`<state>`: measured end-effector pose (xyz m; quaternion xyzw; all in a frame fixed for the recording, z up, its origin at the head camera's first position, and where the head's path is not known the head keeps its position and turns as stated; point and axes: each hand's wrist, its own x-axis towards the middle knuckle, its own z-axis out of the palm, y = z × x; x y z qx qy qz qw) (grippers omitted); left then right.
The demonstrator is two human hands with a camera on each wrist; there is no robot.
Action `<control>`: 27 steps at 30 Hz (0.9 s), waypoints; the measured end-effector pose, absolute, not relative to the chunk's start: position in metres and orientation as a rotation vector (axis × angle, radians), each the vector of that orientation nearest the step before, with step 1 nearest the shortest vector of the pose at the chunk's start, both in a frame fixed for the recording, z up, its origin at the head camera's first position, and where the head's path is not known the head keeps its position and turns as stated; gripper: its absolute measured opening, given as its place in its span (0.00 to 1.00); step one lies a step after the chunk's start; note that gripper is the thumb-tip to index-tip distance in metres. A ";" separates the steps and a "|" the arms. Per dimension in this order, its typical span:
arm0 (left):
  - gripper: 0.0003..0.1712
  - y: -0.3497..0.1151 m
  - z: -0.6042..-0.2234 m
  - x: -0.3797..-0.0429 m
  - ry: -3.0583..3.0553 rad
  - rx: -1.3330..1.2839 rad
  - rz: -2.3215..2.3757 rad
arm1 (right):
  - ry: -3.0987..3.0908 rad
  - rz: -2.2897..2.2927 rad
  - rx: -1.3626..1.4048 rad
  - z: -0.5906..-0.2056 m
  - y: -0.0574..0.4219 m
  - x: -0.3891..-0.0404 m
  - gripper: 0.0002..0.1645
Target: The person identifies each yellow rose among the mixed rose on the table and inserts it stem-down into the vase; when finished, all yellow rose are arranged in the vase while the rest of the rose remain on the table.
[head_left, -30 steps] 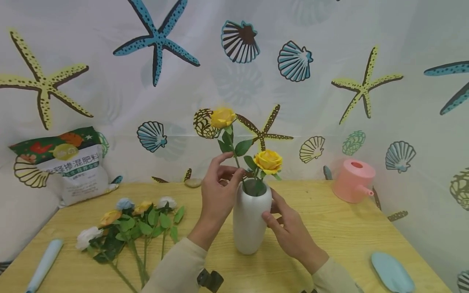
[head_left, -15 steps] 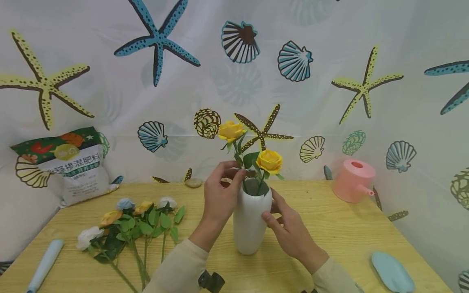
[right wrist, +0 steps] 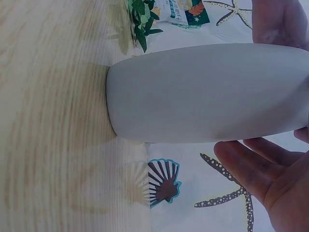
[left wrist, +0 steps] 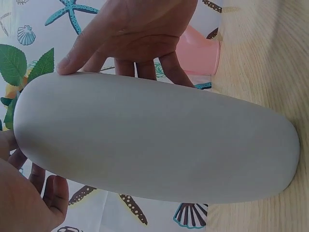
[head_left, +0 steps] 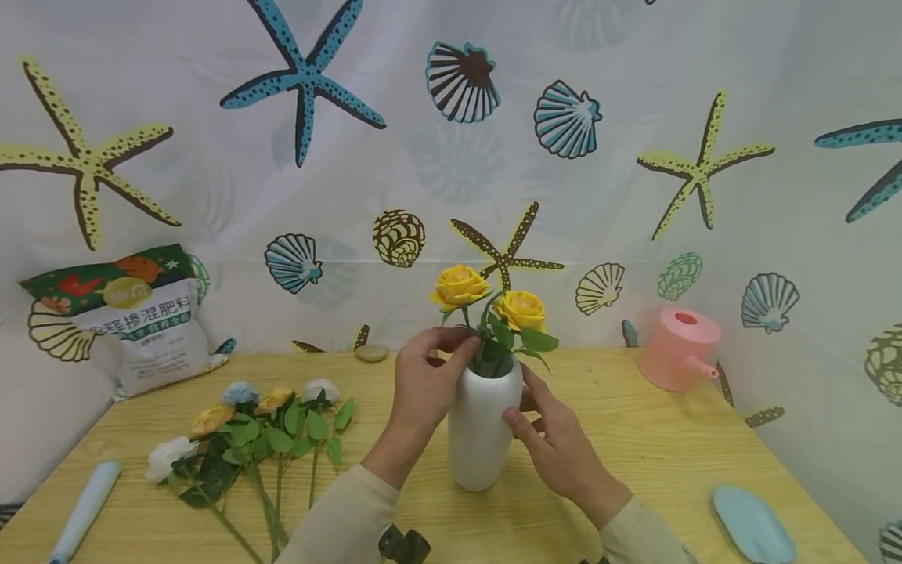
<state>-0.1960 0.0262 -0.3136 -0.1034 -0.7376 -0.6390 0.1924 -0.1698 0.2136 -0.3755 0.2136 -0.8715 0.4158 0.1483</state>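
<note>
A white vase [head_left: 481, 439] stands upright on the wooden table. My left hand [head_left: 427, 385] is at its mouth, thumb and fingers pinching the stem of a yellow rose [head_left: 461, 287], whose lower end is hidden inside the vase. A second yellow rose [head_left: 523, 311] leans to the right out of the same opening. My right hand [head_left: 560, 442] holds the vase's right side, thumb in front and fingers behind. In the left wrist view the vase [left wrist: 159, 140] spans the picture, with green leaves [left wrist: 41, 65] at its mouth.
Several roses [head_left: 261, 427] in white, blue and yellow lie at the left, near a pale blue handle-like tool [head_left: 88, 505]. Behind them leans a fertilizer bag [head_left: 151, 329]. A pink watering can [head_left: 680, 348] stands back right; a pale blue scoop-shaped piece [head_left: 754, 523] lies front right.
The left yellow rose has gone down and slightly right, deeper into the vase, with my left hand lowering a little. My right hand and the vase have stayed put.
</note>
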 end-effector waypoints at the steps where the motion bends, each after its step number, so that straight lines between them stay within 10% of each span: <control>1: 0.08 0.025 -0.314 -0.196 -2.071 -0.292 -1.796 | -2.504 1.196 0.617 -0.375 0.213 -0.170 0.35; 27: 0.10 -0.060 -0.332 -0.184 -1.978 -0.139 -1.898 | -2.524 1.191 0.604 -0.375 0.212 -0.169 0.35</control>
